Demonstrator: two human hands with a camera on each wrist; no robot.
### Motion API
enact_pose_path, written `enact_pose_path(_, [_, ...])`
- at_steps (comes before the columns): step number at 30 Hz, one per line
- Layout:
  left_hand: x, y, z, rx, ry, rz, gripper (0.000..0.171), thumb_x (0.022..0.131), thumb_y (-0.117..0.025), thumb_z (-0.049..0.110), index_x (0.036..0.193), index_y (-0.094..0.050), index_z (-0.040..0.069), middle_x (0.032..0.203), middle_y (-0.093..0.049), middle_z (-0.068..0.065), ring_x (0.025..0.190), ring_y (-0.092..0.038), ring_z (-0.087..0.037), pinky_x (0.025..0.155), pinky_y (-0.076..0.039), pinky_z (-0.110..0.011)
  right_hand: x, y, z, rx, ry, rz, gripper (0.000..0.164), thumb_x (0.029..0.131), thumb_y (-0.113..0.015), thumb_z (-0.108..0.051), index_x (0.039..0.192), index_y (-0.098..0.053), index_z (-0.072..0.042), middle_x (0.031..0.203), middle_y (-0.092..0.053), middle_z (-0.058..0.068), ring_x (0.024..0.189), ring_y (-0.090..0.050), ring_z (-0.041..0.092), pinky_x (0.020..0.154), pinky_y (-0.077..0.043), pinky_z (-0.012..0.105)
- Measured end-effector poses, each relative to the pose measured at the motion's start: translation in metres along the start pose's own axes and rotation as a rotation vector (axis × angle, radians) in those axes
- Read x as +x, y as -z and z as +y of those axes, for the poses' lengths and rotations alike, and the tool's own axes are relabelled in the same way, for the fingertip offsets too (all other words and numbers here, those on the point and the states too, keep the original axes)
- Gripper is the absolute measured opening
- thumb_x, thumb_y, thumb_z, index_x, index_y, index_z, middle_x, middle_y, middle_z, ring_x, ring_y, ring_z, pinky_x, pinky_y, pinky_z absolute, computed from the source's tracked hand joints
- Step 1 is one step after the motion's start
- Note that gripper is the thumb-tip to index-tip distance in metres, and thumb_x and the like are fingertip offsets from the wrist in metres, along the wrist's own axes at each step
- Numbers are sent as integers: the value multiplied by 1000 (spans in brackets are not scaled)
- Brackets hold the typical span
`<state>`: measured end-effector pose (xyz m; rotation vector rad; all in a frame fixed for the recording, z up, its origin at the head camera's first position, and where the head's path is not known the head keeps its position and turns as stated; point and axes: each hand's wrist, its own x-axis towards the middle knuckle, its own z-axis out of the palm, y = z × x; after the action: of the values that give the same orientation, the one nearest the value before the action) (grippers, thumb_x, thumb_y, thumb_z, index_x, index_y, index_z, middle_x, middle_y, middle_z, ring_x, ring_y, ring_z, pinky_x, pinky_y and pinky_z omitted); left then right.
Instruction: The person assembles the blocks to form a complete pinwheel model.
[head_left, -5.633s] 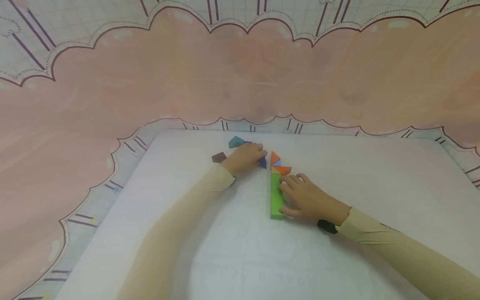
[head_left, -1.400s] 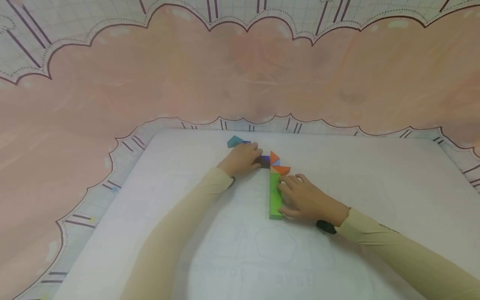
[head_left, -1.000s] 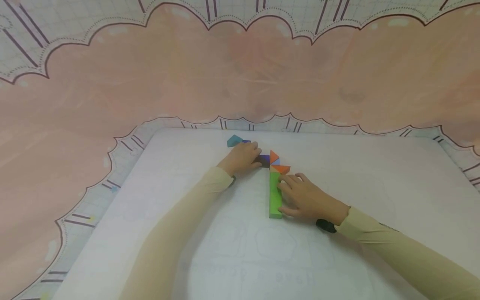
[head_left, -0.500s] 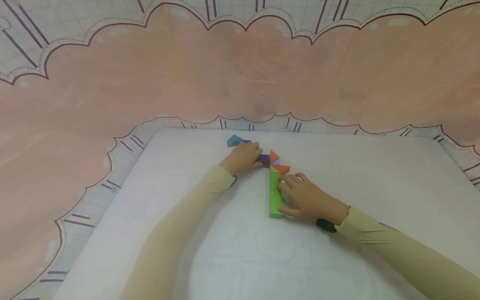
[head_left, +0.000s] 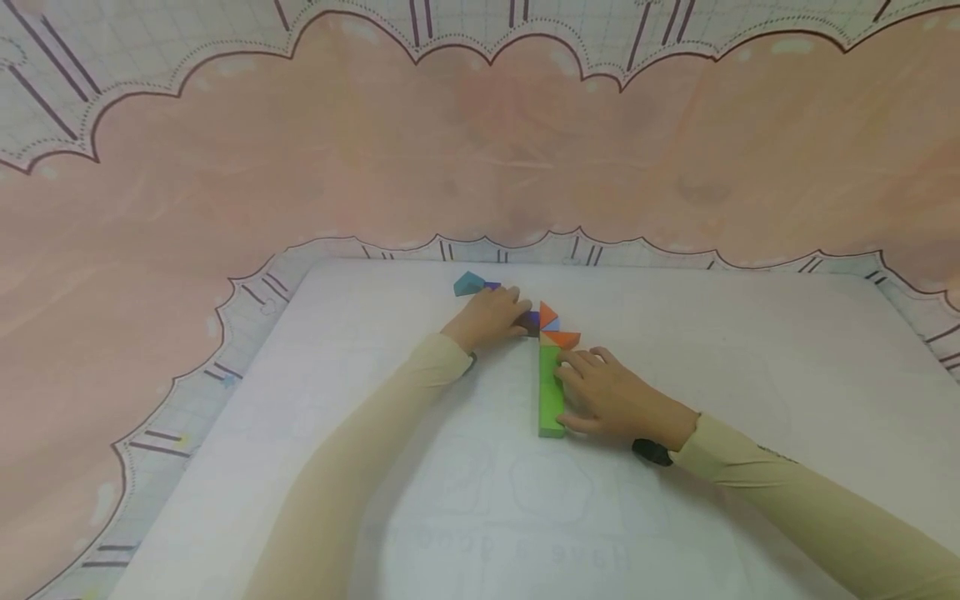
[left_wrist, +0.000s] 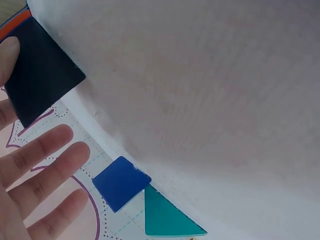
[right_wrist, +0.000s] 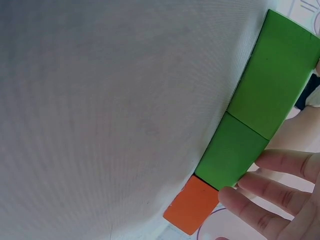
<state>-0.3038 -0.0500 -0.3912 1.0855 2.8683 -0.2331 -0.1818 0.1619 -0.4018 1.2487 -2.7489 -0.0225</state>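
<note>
My left hand (head_left: 487,318) pinches a dark, four-sided block (left_wrist: 42,70) between thumb and index finger, its other fingers spread straight. That block lies against a purple block (head_left: 535,317), left of an orange triangle (head_left: 548,314) and a light-blue triangle (head_left: 552,326). Below these come another orange piece (head_left: 568,339) and a green column (head_left: 551,392), which the right wrist view shows as two green blocks (right_wrist: 232,150) end to end. Along the column's right side rest the fingertips and thumb of my right hand (head_left: 611,396), its fingers fairly straight.
Beyond the left hand, a teal block (head_left: 468,284) and a blue block (left_wrist: 121,183) lie touching at their corners. The white tabletop (head_left: 712,350) has faint mirrored lettering near its front. A pink, cloud-patterned cloth (head_left: 450,167) surrounds it.
Since the oldest frame, the dark block has gone from left of the left hand to beside the purple block, which now meets the orange triangle. Lately the left hand edged right; the right hand stayed.
</note>
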Motion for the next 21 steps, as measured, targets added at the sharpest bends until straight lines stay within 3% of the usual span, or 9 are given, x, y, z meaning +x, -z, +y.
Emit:
enact_pose_path(11, [-3,1,1,18,-26,17,43,92,-55,40,128,-54,17,111,-58,-6,99,-56,-20,90,-47,-34,0,-1,0,-12,3,11,59,85,-56,-54,121,-51,-7,126,-52,13,115,-52,27,100,-41,48])
enact_pose_path(16, [-6,2,1,-4,25,7,48,91,-56,43,127,-54,12,116,-58,-8,107,-56,-23,98,-45,-39,0,0,-1,-9,-12,-9,59,86,-54,-54,122,-51,-7,127,-52,12,116,-51,27,100,-40,48])
enact_pose_path(21, [-10,1,-1,33,36,18,47,91,-54,46,118,-57,8,112,-58,-8,102,-57,-22,91,-48,-37,1,0,-1,-13,-15,-5,60,86,-55,-54,122,-51,-7,127,-52,13,116,-51,27,100,-40,48])
